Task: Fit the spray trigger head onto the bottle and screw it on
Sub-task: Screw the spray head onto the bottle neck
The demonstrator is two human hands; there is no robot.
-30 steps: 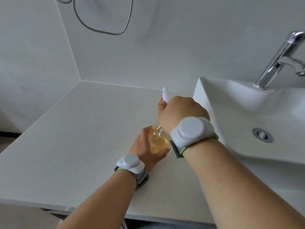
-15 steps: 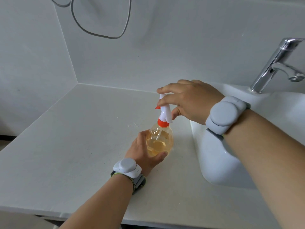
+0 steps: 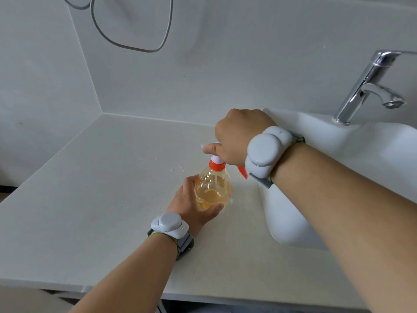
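Note:
A clear bottle [image 3: 212, 188] holding amber liquid stands upright on the white counter [image 3: 90, 199]. My left hand [image 3: 191, 204] wraps around its lower body from the left. A white spray trigger head [image 3: 215, 158] with an orange collar sits on the bottle's neck. My right hand [image 3: 237, 136] is closed over the top of the head, hiding most of it. An orange trigger lever [image 3: 242, 172] pokes out below my right wrist.
A white sink basin [image 3: 338, 143] rises from the counter right of the bottle, with a chrome tap [image 3: 365, 86] at its back. Grey cable [image 3: 135, 41] loops on the wall. Both wrists wear grey bands. The counter's front edge runs below my arms.
My right hand has turned from a fingertip pinch on the spray head to a full grip over its top, and the trigger now points right. The left hand has kept hold of the bottle.

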